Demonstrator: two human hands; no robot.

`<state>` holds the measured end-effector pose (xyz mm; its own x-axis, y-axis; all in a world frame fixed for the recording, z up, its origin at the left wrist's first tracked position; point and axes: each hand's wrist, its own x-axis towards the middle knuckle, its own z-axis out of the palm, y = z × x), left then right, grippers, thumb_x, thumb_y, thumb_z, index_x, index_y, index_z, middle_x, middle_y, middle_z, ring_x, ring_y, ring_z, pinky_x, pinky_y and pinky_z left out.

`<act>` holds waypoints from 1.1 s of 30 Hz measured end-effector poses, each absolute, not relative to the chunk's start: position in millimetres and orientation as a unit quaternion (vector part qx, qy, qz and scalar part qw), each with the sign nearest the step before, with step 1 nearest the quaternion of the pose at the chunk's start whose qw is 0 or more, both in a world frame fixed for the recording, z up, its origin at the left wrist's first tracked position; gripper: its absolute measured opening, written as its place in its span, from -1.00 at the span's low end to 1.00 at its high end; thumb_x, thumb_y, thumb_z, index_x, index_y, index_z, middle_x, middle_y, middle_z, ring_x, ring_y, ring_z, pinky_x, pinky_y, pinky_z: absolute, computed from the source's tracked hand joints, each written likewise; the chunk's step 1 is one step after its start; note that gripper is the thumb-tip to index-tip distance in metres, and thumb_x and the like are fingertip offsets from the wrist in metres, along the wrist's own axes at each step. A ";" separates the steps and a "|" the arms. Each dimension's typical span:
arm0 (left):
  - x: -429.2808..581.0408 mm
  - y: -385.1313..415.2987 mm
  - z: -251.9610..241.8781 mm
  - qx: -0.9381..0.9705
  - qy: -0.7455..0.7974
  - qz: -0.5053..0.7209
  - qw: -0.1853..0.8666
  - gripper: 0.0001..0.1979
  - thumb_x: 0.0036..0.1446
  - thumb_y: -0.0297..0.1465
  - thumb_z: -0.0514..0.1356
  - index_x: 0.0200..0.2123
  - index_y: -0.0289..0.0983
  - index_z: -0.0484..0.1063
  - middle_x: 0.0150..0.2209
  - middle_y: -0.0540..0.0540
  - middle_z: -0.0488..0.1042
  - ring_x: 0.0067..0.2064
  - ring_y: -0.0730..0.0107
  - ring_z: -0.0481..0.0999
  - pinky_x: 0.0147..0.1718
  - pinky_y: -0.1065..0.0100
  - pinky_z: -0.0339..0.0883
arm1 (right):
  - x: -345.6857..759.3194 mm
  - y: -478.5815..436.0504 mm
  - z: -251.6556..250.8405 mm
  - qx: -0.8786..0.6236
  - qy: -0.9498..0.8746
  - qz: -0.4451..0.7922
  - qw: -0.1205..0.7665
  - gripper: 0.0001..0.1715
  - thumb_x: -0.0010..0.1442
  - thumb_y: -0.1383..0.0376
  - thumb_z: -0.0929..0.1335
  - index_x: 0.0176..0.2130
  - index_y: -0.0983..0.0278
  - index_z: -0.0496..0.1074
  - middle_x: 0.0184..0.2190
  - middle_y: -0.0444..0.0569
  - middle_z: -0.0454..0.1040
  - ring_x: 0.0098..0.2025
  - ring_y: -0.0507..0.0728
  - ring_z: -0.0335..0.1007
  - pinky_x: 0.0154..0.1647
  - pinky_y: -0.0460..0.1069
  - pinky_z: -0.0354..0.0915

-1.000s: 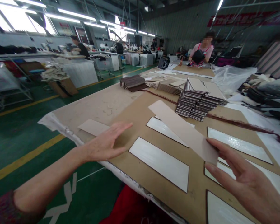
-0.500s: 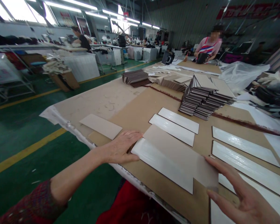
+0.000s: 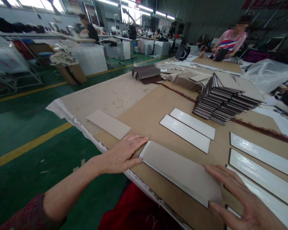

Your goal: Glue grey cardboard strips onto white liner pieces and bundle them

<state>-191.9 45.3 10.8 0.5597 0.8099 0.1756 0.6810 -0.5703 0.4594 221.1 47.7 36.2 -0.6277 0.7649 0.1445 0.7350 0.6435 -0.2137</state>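
A beige rectangular board [image 3: 180,169] lies over a white glossy strip [image 3: 145,149], of which a narrow band shows at the left end. My right hand [image 3: 242,195] grips the board's right end, fingers at the far edge and thumb at the near one. At the left end, my left hand [image 3: 124,153] lies on the table with fingers stretched and thumb apart, its tips touching the corners. Another beige board [image 3: 109,124] rests flat beyond my left hand. Two white glossy strips [image 3: 186,132] lie farther back, and several more white strips [image 3: 261,169] are by my right hand.
Stacks of dark-edged boards [image 3: 220,99] and a brown pile [image 3: 146,72] stand farther back on the table [image 3: 144,108]. Its near edge has a white cover [image 3: 79,123]. A co-worker [image 3: 232,40] is at the far end, near clear plastic sheeting [image 3: 268,76].
The beige board has come down toward me and now covers most of the white strip, which was largely exposed. My right hand moved with it; my left hand stays at the left end.
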 end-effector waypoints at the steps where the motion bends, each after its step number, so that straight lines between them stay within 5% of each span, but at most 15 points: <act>1: -192.4 45.2 10.0 0.865 0.432 0.189 0.172 -0.28 0.33 -0.17 0.09 0.41 -0.22 -0.16 0.35 -0.27 0.14 0.35 0.10 0.09 0.33 -0.03 0.02 | 220.1 49.2 35.3 -0.416 -0.901 0.068 0.106 -0.18 0.22 0.05 0.36 0.36 0.02 0.05 0.23 0.05 0.36 0.24 0.42 0.29 0.13 0.45 0.35; 11: -188.3 44.5 10.6 0.851 0.460 0.185 0.172 -0.33 0.33 -0.21 0.09 0.40 -0.19 -0.08 0.31 -0.24 0.22 0.33 0.10 0.14 0.31 -0.03 0.07 | 215.0 52.0 27.9 -0.397 -0.909 0.069 0.102 -0.17 0.22 0.09 0.37 0.37 0.08 0.07 0.25 0.03 0.34 0.28 0.37 0.26 0.18 0.30 0.38; 29: -185.4 45.6 9.7 0.850 0.472 0.177 0.152 -0.39 0.32 -0.28 0.09 0.37 -0.18 0.00 0.29 -0.20 0.28 0.33 0.10 0.17 0.31 -0.04 0.07 | 212.6 53.4 24.9 -0.400 -0.910 0.074 0.073 -0.19 0.22 0.07 0.38 0.37 0.11 0.13 0.31 0.05 0.25 0.33 0.39 0.16 0.18 0.34 0.37; 33: -185.1 46.6 10.4 0.861 0.455 0.174 0.146 -0.48 0.31 -0.31 0.09 0.31 -0.14 0.14 0.29 -0.15 0.28 0.33 0.11 0.16 0.30 -0.05 0.08 | 209.5 52.0 29.0 -0.406 -0.906 0.098 0.068 -0.23 0.22 0.09 0.38 0.34 0.13 0.19 0.30 0.04 0.28 0.35 0.38 0.12 0.21 0.36 0.33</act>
